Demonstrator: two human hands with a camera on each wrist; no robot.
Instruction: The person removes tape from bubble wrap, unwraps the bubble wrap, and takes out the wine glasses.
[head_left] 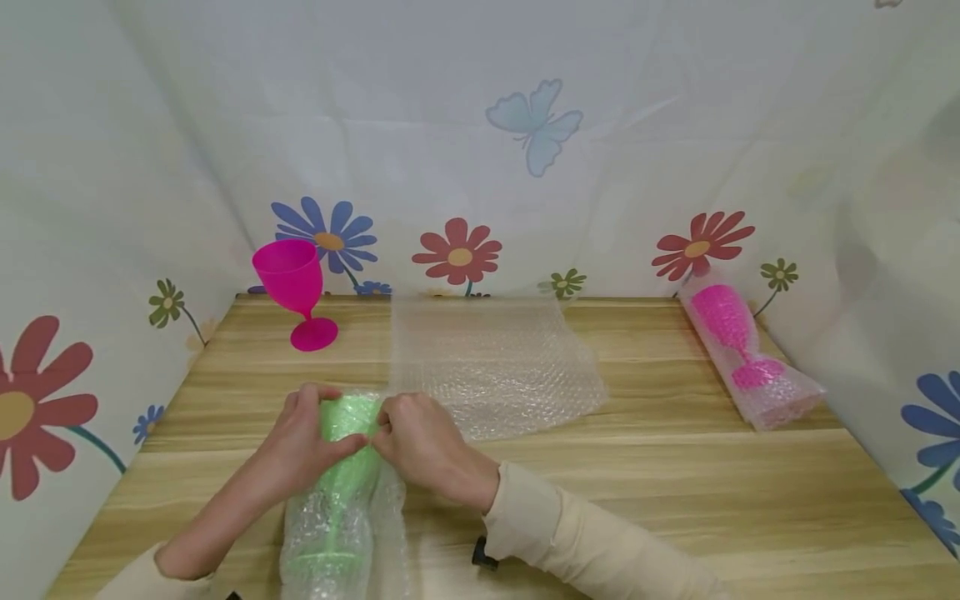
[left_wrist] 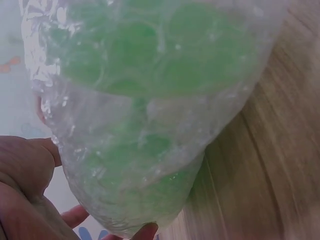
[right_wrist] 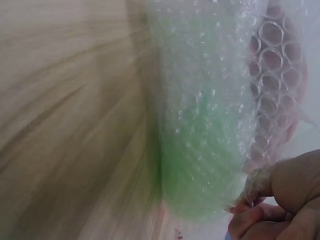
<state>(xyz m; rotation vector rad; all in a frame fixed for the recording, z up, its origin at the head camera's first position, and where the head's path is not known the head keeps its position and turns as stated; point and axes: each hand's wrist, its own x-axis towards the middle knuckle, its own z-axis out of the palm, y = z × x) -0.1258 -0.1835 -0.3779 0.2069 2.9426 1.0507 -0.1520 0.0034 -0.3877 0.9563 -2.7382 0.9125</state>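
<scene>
A green goblet (head_left: 349, 475) lies wrapped in bubble wrap (head_left: 326, 579) at the front left of the table, its bowl end pointing away from me. My left hand (head_left: 306, 442) grips the wrapped bowl from the left, thumb across the top. On the right side my right hand (head_left: 420, 442) pinches the edge of the wrap between thumb and curled fingers. The right wrist view shows that pinched film (right_wrist: 257, 182) at the fingertips. In the left wrist view the round foot (left_wrist: 150, 55) of the goblet shows through the bubbles.
A bare pink goblet (head_left: 288, 275) stands upright at the back left. Behind my right hand a loose bubble wrap sheet (head_left: 495, 358) lies flat. Another pink goblet (head_left: 727, 321), rolled in bubble wrap, lies at the right edge. A flower-printed curtain (head_left: 420, 150) encloses the wooden table (head_left: 637, 475).
</scene>
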